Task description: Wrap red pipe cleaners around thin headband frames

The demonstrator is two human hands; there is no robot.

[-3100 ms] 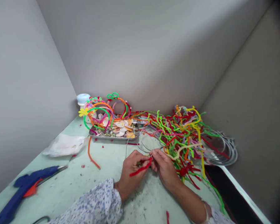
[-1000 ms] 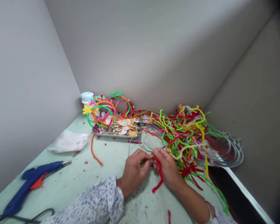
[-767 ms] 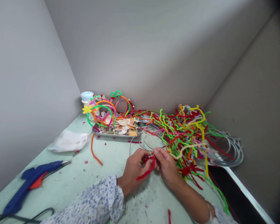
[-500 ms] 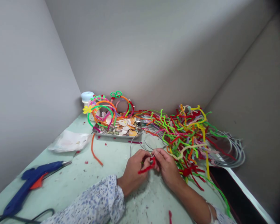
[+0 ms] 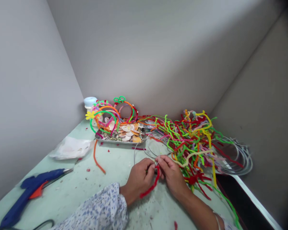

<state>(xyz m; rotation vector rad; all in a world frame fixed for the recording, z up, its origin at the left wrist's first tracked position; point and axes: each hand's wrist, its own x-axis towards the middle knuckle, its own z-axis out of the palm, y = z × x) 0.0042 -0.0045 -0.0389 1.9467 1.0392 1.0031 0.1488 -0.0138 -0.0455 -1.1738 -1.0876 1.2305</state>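
Note:
My left hand (image 5: 142,174) and my right hand (image 5: 170,171) meet over the front middle of the table, fingertips pinched close together. Between them is a red pipe cleaner (image 5: 150,189), its loose end curving down to the left below my left thumb. A thin grey wire (image 5: 134,153) loops up behind my fingers, and its end runs in at the pinch. Both hands are closed; the exact spot where wire and pipe cleaner meet is hidden by the fingers. An orange pipe cleaner (image 5: 98,161) lies to the left of my hands.
Right of my hands is a tangled heap of coloured pipe cleaners (image 5: 182,137), with coiled wire (image 5: 246,159) and a dark flat object (image 5: 242,199) beyond. Behind stands a metal tray (image 5: 120,141) of shells, with pipe-cleaner hoops (image 5: 105,111). A blue glue gun (image 5: 26,195) lies left, near a white plastic bag (image 5: 70,148).
The red pipe cleaner's loose end has swung downward and now hangs lower and longer. My hands stay together in nearly the same place; the whole view has shifted slightly.

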